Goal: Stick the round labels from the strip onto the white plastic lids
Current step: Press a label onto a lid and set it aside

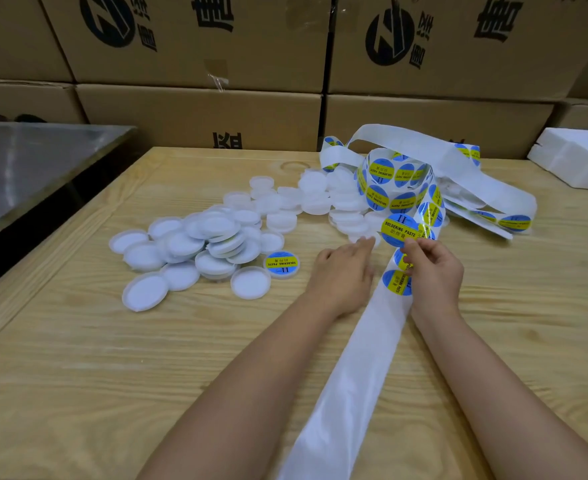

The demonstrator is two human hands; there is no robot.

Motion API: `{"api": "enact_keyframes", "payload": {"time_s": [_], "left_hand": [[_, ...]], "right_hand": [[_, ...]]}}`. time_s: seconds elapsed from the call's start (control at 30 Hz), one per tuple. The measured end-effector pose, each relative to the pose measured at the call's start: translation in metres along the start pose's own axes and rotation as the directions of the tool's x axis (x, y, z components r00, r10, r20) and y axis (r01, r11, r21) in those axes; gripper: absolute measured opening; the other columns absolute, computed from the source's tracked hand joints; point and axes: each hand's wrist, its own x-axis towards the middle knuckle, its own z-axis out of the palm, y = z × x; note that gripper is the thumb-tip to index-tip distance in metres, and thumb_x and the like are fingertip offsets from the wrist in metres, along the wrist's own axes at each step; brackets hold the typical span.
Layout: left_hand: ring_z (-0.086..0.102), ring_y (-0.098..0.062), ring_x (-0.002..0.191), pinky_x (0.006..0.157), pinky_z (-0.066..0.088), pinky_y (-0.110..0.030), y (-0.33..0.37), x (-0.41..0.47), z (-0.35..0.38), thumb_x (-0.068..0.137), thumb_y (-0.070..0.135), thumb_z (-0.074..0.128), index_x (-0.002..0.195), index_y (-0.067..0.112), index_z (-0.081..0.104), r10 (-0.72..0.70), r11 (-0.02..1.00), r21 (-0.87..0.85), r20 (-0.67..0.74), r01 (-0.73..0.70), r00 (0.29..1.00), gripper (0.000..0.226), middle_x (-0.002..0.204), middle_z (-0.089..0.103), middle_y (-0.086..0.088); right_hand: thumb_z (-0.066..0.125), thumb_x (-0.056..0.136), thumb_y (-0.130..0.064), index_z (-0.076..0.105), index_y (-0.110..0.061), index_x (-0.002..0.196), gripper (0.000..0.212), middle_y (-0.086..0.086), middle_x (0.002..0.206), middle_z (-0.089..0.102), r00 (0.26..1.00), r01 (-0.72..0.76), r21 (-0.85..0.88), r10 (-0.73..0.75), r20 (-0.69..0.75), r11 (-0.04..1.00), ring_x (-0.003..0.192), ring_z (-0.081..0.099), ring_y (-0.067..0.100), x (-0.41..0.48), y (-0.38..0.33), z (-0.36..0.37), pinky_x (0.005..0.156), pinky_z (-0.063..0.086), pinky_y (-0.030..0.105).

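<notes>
A heap of white plastic lids lies on the wooden table, stretching from the left middle to the far centre. One lid with a blue and yellow label sits at the heap's near edge. A long white backing strip runs from the near edge up to a tangled coil of round labels. My right hand pinches a peeled round label at its edge, above the strip. My left hand reaches flat toward the lids beside the strip, fingers apart, holding nothing.
Stacked cardboard boxes wall off the table's far side. A metal surface stands at the left. A white foam block rests at the far right. Bare wood lies in front of the lids.
</notes>
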Motion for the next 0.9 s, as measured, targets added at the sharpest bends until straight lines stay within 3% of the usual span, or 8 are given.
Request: {"api": "enact_keyframes", "payload": {"time_s": [0.1,0.17,0.3,0.4,0.47,0.63,0.73,0.9], "left_hand": [[0.034,-0.020,0.133,0.105,0.024,-0.037,-0.001,0.000,0.001,0.097,0.025,0.039,0.144,0.018,0.033,0.022,0.998,0.051,-0.051,-0.020,0.998,0.047,0.145,0.040,-0.002],[0.042,-0.027,0.119,0.097,0.030,-0.036,-0.001,-0.004,0.000,0.095,0.025,0.045,0.137,0.016,0.045,0.022,0.998,0.060,-0.129,-0.015,0.991,0.042,0.128,0.050,-0.008],[0.043,-0.027,0.109,0.090,0.032,-0.034,-0.001,-0.013,-0.003,0.088,0.035,0.057,0.115,0.013,0.062,-0.031,0.999,0.017,-0.200,0.035,0.979,0.035,0.114,0.050,-0.009],[0.042,-0.024,0.118,0.095,0.031,-0.035,-0.006,-0.019,-0.007,0.084,0.041,0.062,0.110,0.017,0.059,-0.067,0.997,-0.035,-0.158,0.062,0.985,0.035,0.126,0.049,-0.005],[0.047,-0.023,0.112,0.092,0.035,-0.034,-0.011,-0.025,-0.012,0.081,0.041,0.066,0.105,0.019,0.057,-0.090,0.990,-0.117,-0.130,0.075,0.987,0.034,0.117,0.057,-0.002],[0.052,-0.005,0.109,0.093,0.044,-0.026,-0.020,-0.041,-0.029,0.071,0.022,0.077,0.117,0.030,0.055,-0.089,0.858,-0.514,-0.094,0.029,0.992,0.051,0.119,0.058,0.014],[0.051,-0.006,0.114,0.095,0.048,-0.032,-0.022,-0.047,-0.036,0.069,0.005,0.075,0.123,0.032,0.053,-0.077,0.765,-0.644,-0.062,0.019,0.995,0.064,0.127,0.054,0.012],[0.057,-0.016,0.111,0.093,0.051,-0.032,-0.023,-0.052,-0.043,0.074,-0.013,0.063,0.134,0.044,0.035,-0.061,0.601,-0.798,0.001,0.038,0.998,0.087,0.138,0.043,0.002]], "right_hand": [[0.064,0.086,-0.008,0.058,-0.020,0.069,0.022,-0.004,0.063,0.055,1.000,0.005,-0.001,-0.005,0.007,1.000,0.055,0.051,0.000,0.000,0.000,0.000,0.061,0.043,0.021],[0.064,0.086,-0.008,0.058,-0.020,0.069,0.021,-0.003,0.064,0.055,1.000,0.005,0.009,-0.005,0.016,1.000,0.057,0.051,0.002,0.000,0.001,0.000,0.061,0.043,0.021],[0.065,0.086,-0.009,0.059,-0.020,0.070,0.020,-0.002,0.066,0.054,1.000,0.007,0.017,-0.007,0.023,1.000,0.059,0.050,0.005,-0.001,0.001,0.001,0.060,0.042,0.021],[0.064,0.086,-0.010,0.059,-0.021,0.071,0.019,-0.002,0.068,0.054,0.999,0.017,-0.006,-0.016,0.040,1.000,0.062,0.049,0.008,-0.001,0.002,0.000,0.063,0.042,0.023],[0.064,0.087,-0.011,0.059,-0.022,0.072,0.019,-0.003,0.070,0.055,0.997,0.043,-0.040,-0.040,0.066,0.998,0.064,0.049,0.010,-0.003,0.003,-0.001,0.065,0.042,0.025],[0.063,0.088,-0.013,0.058,-0.034,0.090,0.021,-0.007,0.083,0.062,0.970,0.157,-0.141,-0.126,0.209,0.977,0.077,0.055,0.012,-0.011,0.003,0.004,0.074,0.046,0.029],[0.065,0.086,-0.022,0.056,-0.037,0.098,0.021,0.000,0.086,0.068,0.948,0.107,-0.211,-0.036,0.317,0.972,0.065,0.054,0.015,-0.016,0.004,0.007,0.063,0.043,0.031],[0.061,0.087,-0.002,0.053,-0.012,0.118,0.033,-0.001,0.063,0.063,0.884,0.007,-0.123,0.051,0.464,0.992,0.043,0.047,0.010,-0.021,0.001,0.009,0.038,0.037,0.021]]}}
